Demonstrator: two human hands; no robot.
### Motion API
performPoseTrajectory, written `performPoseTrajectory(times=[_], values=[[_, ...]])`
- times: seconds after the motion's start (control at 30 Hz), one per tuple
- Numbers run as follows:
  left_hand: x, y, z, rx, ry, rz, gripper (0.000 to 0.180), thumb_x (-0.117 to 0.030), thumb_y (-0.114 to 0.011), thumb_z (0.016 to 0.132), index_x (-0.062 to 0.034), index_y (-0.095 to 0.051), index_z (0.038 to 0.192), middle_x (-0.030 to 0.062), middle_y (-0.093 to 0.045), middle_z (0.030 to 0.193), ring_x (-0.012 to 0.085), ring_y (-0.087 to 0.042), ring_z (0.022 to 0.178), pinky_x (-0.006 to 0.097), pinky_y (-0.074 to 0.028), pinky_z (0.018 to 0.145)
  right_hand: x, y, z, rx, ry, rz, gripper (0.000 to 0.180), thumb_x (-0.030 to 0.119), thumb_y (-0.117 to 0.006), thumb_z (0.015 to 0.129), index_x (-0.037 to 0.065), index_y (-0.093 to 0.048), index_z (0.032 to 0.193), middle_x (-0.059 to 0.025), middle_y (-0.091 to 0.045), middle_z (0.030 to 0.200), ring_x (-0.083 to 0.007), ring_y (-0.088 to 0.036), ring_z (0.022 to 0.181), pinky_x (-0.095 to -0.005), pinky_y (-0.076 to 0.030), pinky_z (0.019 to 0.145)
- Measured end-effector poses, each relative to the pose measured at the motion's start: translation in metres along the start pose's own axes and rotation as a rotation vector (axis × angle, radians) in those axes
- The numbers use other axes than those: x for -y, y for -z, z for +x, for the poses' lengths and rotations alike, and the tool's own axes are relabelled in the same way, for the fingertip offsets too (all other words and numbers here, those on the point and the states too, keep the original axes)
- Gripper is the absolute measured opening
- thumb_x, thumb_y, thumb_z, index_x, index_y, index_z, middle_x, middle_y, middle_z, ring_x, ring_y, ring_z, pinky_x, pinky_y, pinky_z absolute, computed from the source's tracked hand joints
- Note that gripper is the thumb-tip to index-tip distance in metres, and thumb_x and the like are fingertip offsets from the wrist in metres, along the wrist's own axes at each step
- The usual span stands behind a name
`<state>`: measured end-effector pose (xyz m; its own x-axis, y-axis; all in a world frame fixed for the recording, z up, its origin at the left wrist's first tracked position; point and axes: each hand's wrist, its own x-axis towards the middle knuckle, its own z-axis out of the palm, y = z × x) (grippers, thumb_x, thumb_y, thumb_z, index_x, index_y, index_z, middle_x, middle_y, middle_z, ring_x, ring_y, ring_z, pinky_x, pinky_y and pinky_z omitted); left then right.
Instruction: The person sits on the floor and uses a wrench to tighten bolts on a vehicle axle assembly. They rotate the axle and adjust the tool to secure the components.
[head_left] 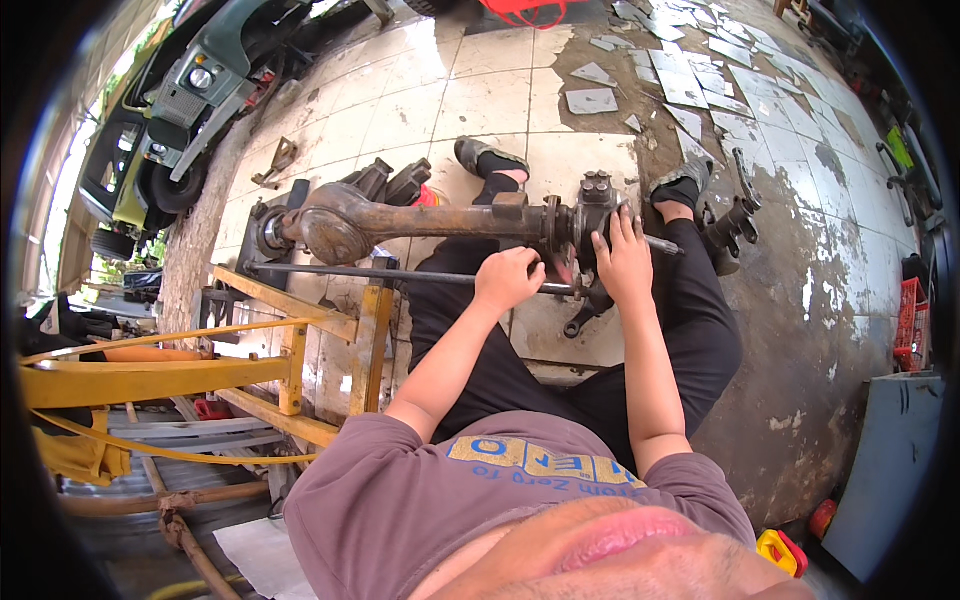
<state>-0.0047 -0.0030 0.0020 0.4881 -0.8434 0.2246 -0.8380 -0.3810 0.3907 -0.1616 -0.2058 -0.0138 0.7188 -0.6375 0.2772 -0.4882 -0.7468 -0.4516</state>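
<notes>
A rusty vehicle axle (440, 221) with a round differential housing (337, 222) lies across the floor between my outstretched legs. A long dark steel rod (420, 279) runs along its near side. My left hand (512, 278) is closed above this rod, close to its right end; whatever its fingers hold is hidden. My right hand (625, 255) rests with extended fingers against the dark steering knuckle (595, 205) at the axle's right end. A stub shaft (664, 245) sticks out to the right of that hand. Below the knuckle, an arm with a ringed end (575, 328) points toward me.
A yellow metal frame (372, 345) stands close on my left. Beyond my right foot lies a dark metal part (733, 225). Broken tiles (592, 101) litter the far floor. A parked vehicle (195, 90) is at far left; a blue-grey cabinet (885, 460) stands at right.
</notes>
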Motion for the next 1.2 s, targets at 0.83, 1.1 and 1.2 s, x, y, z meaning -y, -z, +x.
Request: performPoseTrajectory(times=[0.83, 1.1, 1.2], values=[[-0.006, 0.003, 0.003, 0.070, 0.077, -0.008, 0.019, -0.029, -0.072, 0.094, -0.0114, -0.078, 0.099, 0.0100, -0.077, 0.095, 0.0357, -0.076, 0.087, 0.048, -0.061, 0.078, -0.017, -0.005, 0.018, -0.087, -0.022, 0.205, 0.059, 0.045, -0.060, 0.110, 0.000, -0.065, 0.148, -0.0216, -0.053, 0.166, -0.0526, -0.050, 0.148, -0.0569, -0.048, 0.117], [0.002, 0.003, 0.000, -0.009, 0.020, -0.033, 0.023, -0.033, -0.072, 0.093, -0.0097, -0.076, 0.091, 0.0116, -0.075, 0.089, 0.0371, -0.075, 0.082, 0.050, -0.061, 0.074, -0.019, -0.007, 0.023, -0.048, -0.047, 0.281, 0.060, 0.045, -0.054, 0.113, 0.000, -0.062, 0.151, -0.0226, -0.052, 0.166, -0.0474, -0.049, 0.152, -0.0573, -0.042, 0.122], [0.006, 0.000, -0.002, -0.018, 0.026, -0.032, 0.024, -0.033, -0.072, 0.093, -0.0095, -0.076, 0.091, 0.0116, -0.075, 0.089, 0.0367, -0.075, 0.083, 0.050, -0.061, 0.075, -0.012, -0.009, 0.014, -0.001, -0.020, 0.224, 0.063, 0.045, -0.054, 0.113, -0.001, -0.056, 0.155, -0.0225, -0.047, 0.170, -0.0468, -0.047, 0.153, -0.0578, -0.041, 0.123]])
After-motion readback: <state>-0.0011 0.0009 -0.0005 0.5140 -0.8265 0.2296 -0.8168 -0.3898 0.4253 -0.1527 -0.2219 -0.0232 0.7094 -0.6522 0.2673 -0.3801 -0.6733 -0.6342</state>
